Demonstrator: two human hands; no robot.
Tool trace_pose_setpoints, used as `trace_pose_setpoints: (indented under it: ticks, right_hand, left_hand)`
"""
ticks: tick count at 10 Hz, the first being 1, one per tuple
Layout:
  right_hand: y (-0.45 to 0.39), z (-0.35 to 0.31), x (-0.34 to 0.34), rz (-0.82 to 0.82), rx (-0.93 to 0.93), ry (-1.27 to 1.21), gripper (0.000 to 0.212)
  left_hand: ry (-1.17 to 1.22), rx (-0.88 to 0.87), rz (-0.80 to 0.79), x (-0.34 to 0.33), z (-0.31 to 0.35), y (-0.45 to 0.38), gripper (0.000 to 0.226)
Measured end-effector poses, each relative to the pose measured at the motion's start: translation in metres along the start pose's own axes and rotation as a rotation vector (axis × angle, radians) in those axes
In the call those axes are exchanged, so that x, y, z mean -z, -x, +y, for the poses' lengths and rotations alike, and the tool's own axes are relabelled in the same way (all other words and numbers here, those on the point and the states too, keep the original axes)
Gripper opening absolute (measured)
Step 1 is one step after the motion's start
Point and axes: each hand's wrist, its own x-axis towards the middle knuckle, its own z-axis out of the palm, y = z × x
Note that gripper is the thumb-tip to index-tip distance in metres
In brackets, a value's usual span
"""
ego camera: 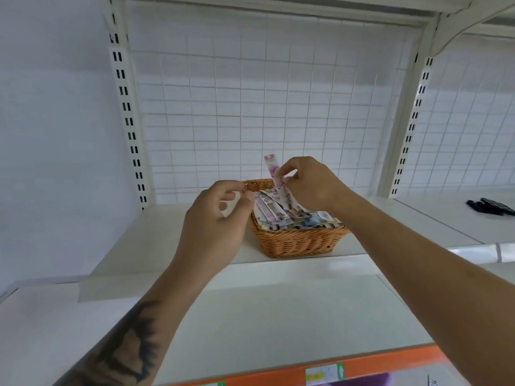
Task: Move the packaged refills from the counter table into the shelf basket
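A woven brown basket (298, 242) stands on the white shelf (156, 227), filled with several flat packaged refills (281, 214). My right hand (309, 182) pinches one pink and white refill pack (271, 167), held upright over the back of the basket. My left hand (216, 221) hovers at the basket's left rim with its fingers curled, thumb and fingertips close together; whether it pinches anything is hidden by the fingers.
A wire grid panel (264, 107) backs the shelf, with slotted uprights (128, 115) on both sides. A lower shelf with an orange front edge (362, 363) lies below. A black object (490, 206) sits on the neighbouring shelf to the right.
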Motion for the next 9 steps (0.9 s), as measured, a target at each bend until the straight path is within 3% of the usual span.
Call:
trace_pose_setpoints:
  ticks: [1,3,4,6,8,9]
  right_hand:
    - [-0.011,0.002,-0.007,-0.087,0.012,0.259,0.023]
    - [-0.015,0.004,-0.027,-0.172,0.012,0.542,0.03]
    - [-0.012,0.0,-0.034,-0.172,0.033,0.65,0.03]
    - [-0.012,-0.008,-0.041,-0.161,0.034,0.737,0.013]
    - [0.006,-0.011,-0.02,0.104,0.001,0.511,0.038]
    - [0.034,-0.005,-0.011,0.246,0.107,0.564,0.039]
  left_hand:
    - [-0.325,-0.109,-0.049,0.005,-0.023,0.007,0.039]
    - [-0.817,-0.118,-0.181,0.01,-0.061,0.02,0.067]
    - [-0.917,-0.108,-0.265,0.005,-0.08,0.025,0.079]
    - [-0.925,-0.143,-0.236,0.003,-0.091,0.031,0.056]
    - [-0.952,-0.126,-0.309,0.008,-0.086,0.031,0.074]
    - [-1.018,-0.1,-0.395,0.011,-0.075,0.033,0.072]
